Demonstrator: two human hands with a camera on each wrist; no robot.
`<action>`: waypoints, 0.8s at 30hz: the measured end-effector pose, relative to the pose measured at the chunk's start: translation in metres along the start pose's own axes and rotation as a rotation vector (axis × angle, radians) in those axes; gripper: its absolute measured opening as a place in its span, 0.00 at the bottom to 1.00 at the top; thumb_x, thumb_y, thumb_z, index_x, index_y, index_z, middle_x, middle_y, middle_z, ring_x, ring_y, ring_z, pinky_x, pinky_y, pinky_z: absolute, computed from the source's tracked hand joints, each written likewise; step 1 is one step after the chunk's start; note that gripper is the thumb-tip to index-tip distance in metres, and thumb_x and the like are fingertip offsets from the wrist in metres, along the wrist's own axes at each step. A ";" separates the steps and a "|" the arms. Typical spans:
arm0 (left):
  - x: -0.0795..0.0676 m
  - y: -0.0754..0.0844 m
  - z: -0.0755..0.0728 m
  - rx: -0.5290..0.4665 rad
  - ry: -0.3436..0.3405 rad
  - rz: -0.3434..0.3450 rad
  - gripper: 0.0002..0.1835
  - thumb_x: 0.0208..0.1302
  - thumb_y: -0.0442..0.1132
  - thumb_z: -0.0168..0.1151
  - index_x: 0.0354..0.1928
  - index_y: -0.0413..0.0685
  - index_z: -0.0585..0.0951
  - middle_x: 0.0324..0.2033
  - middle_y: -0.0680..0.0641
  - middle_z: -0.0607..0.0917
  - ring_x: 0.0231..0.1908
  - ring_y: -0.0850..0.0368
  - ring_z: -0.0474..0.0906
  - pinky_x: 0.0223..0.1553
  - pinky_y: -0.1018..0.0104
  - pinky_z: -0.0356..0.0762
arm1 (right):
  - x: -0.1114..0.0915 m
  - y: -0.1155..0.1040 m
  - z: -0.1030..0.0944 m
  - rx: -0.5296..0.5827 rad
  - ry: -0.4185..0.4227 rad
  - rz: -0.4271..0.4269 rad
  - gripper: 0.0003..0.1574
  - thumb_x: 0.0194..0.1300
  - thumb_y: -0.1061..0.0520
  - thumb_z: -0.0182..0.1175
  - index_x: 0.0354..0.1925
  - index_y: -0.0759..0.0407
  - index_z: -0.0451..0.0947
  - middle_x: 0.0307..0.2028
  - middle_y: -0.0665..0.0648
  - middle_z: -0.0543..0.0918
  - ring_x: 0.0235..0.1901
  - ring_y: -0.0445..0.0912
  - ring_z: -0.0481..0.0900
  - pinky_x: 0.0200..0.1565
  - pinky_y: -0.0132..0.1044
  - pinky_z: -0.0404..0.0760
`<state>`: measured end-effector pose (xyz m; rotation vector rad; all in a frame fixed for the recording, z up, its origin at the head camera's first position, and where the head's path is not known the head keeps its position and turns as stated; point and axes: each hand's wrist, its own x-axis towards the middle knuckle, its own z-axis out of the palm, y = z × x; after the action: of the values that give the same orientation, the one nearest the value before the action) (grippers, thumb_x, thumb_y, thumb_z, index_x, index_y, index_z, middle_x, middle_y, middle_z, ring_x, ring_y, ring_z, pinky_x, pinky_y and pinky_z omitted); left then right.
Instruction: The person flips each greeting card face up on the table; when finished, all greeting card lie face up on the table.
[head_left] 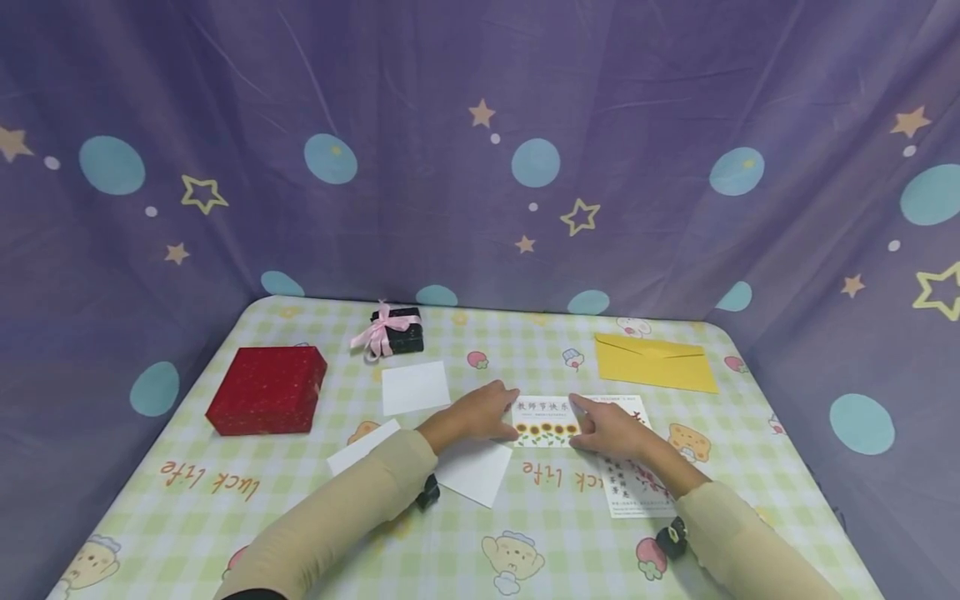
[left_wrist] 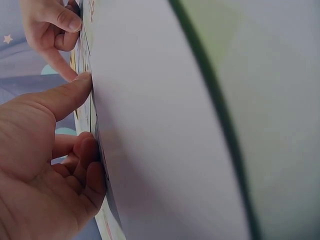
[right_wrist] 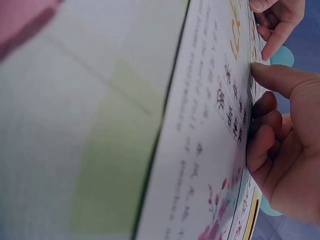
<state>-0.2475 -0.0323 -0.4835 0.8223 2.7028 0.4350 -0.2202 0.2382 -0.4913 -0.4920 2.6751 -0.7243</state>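
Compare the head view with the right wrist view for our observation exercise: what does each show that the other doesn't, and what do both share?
Only the head view shows the red box, the black box with its pink ribbon, and the sunflower card plainly face up.

Only the right wrist view shows the palm side of the right hand.

Both show parts of that hand and the left hand, the text-printed card near the right wrist, and the purple curtain.

Middle card [head_left: 545, 423] on table [head_left: 427, 567]; box [head_left: 266, 390] left, envelope [head_left: 657, 365] behind right.
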 end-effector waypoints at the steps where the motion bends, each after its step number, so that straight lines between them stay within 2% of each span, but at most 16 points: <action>1: 0.000 0.000 0.000 0.004 -0.002 0.000 0.46 0.60 0.55 0.73 0.75 0.42 0.66 0.40 0.50 0.75 0.37 0.60 0.70 0.44 0.67 0.74 | 0.000 0.000 0.000 0.003 -0.001 0.001 0.56 0.63 0.49 0.70 0.79 0.63 0.53 0.19 0.46 0.77 0.17 0.39 0.70 0.25 0.31 0.72; 11: -0.001 0.000 -0.003 -0.023 -0.018 -0.019 0.47 0.61 0.55 0.72 0.76 0.44 0.64 0.42 0.51 0.77 0.40 0.60 0.73 0.49 0.64 0.77 | -0.001 0.004 -0.003 0.029 0.001 -0.053 0.54 0.67 0.47 0.67 0.79 0.65 0.52 0.18 0.45 0.76 0.16 0.38 0.67 0.23 0.30 0.69; 19: -0.006 -0.014 -0.012 -0.088 0.012 0.012 0.41 0.61 0.50 0.73 0.73 0.45 0.69 0.44 0.50 0.78 0.41 0.59 0.73 0.51 0.62 0.76 | -0.003 0.001 -0.014 0.064 0.033 -0.152 0.49 0.70 0.51 0.65 0.77 0.67 0.54 0.19 0.44 0.75 0.16 0.36 0.67 0.24 0.31 0.71; 24: -0.016 -0.021 -0.021 -0.115 0.034 0.021 0.38 0.60 0.48 0.74 0.70 0.44 0.73 0.47 0.47 0.81 0.45 0.56 0.76 0.55 0.58 0.77 | -0.004 -0.007 -0.014 0.082 0.030 -0.174 0.47 0.69 0.52 0.65 0.77 0.67 0.56 0.23 0.43 0.78 0.20 0.36 0.72 0.30 0.31 0.75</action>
<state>-0.2520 -0.0624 -0.4692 0.8192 2.6729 0.6082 -0.2200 0.2402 -0.4756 -0.7042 2.6410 -0.8928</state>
